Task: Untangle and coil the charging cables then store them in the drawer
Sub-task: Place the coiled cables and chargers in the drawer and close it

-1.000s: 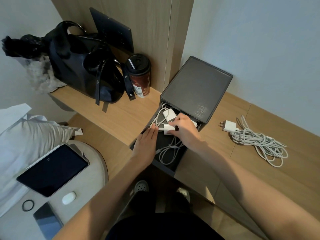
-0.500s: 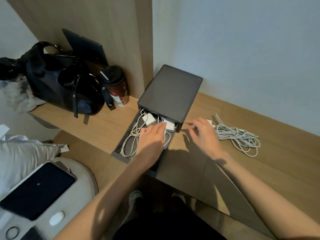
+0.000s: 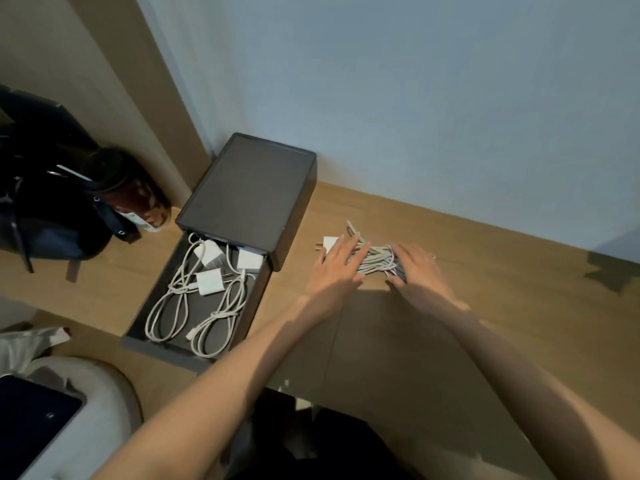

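A dark grey drawer box (image 3: 252, 188) stands on the wooden desk with its drawer (image 3: 162, 344) pulled out toward me. Inside lie coiled white cables (image 3: 214, 320) and three white charger plugs (image 3: 209, 282). To the right of the box a tangled white cable bundle (image 3: 375, 259) with a white plug (image 3: 329, 243) lies on the desk. My left hand (image 3: 337, 268) rests flat on the bundle's left end, fingers spread. My right hand (image 3: 420, 268) presses on its right end, fingers slightly curled. Neither hand has the bundle lifted.
A black handbag (image 3: 52, 202) and a dark lidded cup (image 3: 138, 199) sit left of the box against the wooden panel. A tablet (image 3: 31, 420) lies on a round stool at the lower left. The white wall runs behind the wooden desk (image 3: 485, 289).
My left hand left the drawer and moved right onto the cable bundle. My right hand moved further right to the bundle's far end. The view shifted right.
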